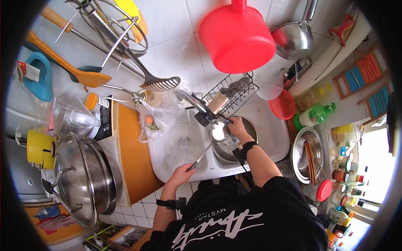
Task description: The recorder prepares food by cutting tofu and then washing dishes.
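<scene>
My left hand (180, 175) is closed round the dark grip of a ladle (204, 154). Its thin metal shaft slants up to a round, shiny head over a steel basin (252, 131) in the right sink bowl. My right hand (238, 127) is closed beside that head, on a small bluish-grey thing that I cannot make out. Just above the head is the dark end of the faucet (204, 118). Clear plastic (182, 149) lies in the left bowl of the white double sink (276, 144).
A wire rack (240, 99) behind the faucet holds a scrubber and a block. A plastic bag (158, 119) hangs at the sink's left corner. Red dipper (236, 39) and skimmer (161, 83) hang overhead. Stacked steel pots (79, 180) stand left; a green bottle (312, 116) and chopstick-filled bowl (300, 138) right.
</scene>
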A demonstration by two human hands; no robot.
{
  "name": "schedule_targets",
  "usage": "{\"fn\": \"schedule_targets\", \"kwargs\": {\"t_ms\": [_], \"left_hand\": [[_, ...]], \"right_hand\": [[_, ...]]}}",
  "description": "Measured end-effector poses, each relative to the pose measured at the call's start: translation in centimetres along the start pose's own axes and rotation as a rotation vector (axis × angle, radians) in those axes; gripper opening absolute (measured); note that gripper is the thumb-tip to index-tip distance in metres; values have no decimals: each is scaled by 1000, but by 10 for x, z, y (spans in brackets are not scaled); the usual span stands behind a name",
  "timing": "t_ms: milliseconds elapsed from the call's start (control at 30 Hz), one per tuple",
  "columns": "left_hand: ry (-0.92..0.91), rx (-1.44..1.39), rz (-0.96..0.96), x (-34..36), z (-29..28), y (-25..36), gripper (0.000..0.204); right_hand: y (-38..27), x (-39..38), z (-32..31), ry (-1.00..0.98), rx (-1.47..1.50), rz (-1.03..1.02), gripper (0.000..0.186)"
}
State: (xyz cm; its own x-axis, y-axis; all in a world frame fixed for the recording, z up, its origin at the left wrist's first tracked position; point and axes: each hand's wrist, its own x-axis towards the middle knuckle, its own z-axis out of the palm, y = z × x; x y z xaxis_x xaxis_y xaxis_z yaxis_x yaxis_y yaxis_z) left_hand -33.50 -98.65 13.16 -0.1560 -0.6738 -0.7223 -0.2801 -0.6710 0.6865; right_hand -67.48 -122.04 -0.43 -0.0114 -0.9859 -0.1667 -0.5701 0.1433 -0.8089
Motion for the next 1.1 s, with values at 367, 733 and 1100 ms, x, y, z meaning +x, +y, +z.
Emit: {"fn": "schedule_targets", "kwargs": {"t_ms": [367,733,1100], "left_hand": [[-86,-49,-30,10,-18,-6,32],[-166,-1,6,-3,-37,6,19],[-110,61,7,-10,-39,12,15]], "right_hand": [[23,-3,-15,-253,49,94,39],[-15,12,-2,-335,304,275,28],[-41,16,2,-403,-26,142,34]]}}
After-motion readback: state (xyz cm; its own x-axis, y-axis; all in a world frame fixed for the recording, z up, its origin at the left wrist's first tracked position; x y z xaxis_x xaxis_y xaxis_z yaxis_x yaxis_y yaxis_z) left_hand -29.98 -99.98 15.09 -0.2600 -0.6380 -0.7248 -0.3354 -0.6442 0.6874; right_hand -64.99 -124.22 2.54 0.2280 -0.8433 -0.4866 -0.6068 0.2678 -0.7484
